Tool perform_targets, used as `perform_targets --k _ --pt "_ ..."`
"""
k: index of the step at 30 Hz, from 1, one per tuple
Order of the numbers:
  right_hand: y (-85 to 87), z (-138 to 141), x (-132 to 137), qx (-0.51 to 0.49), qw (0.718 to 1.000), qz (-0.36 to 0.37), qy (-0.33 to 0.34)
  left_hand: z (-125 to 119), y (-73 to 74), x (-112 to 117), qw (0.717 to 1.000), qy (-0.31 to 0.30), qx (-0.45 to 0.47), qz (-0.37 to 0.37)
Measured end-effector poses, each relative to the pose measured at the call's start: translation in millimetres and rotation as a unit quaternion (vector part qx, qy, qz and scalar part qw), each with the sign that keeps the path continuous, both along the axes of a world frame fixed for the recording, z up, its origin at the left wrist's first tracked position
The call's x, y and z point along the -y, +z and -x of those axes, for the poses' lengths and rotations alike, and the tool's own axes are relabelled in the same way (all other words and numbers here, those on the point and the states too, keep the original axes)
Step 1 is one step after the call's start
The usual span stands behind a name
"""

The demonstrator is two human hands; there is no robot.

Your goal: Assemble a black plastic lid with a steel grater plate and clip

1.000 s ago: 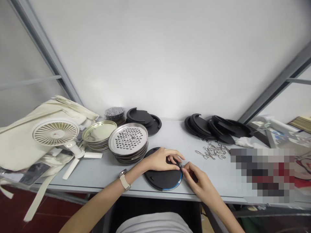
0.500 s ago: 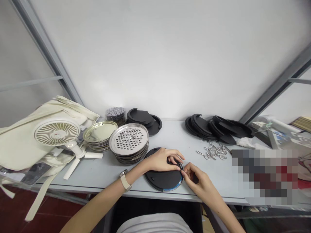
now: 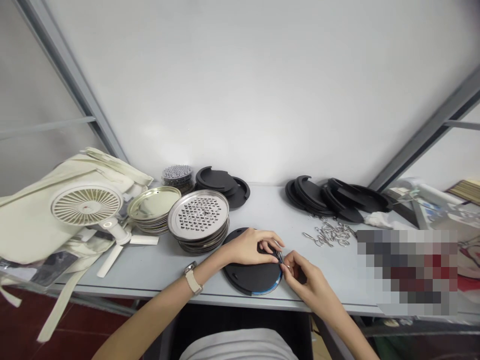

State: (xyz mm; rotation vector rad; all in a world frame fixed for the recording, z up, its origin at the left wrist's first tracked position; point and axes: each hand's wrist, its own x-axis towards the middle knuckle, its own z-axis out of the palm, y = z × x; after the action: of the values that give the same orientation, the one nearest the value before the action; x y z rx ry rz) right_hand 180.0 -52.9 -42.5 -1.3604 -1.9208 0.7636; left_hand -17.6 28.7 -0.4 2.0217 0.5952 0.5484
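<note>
A round black plastic disc (image 3: 251, 277) lies flat near the table's front edge, with a strip of blue showing along its near right rim. My left hand (image 3: 253, 246) reaches over it, thumb and curled fingers closed at the right rim around one end of a small shiny metal clip (image 3: 280, 256). From the right, my right hand (image 3: 304, 275) pinches the clip's lower end between thumb and forefinger. Fingers hide most of the clip, so how it sits against the rim is unclear.
Loose metal clips (image 3: 332, 233) lie beyond my right hand. Black discs are piled at back right (image 3: 318, 195) and back centre (image 3: 221, 182). Leftward stand metal grater plates (image 3: 198, 215), gold-toned plates (image 3: 154, 205), a tub of small spiky pieces (image 3: 177, 173) and a white fan (image 3: 88, 205).
Both hands stay at the disc's right rim. The fingers and clip have shifted only very slightly; the disc has stayed in place.
</note>
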Motion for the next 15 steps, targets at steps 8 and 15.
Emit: perform_targets --k 8,15 --pt "-0.3 0.5 -1.7 0.004 1.0 -0.02 -0.005 -0.3 -1.3 -0.9 1.0 0.002 -0.004 0.003" --pt "2.4 1.3 -0.4 -0.005 1.0 -0.024 -0.007 -0.8 -0.9 -0.4 1.0 0.005 -0.007 0.005"
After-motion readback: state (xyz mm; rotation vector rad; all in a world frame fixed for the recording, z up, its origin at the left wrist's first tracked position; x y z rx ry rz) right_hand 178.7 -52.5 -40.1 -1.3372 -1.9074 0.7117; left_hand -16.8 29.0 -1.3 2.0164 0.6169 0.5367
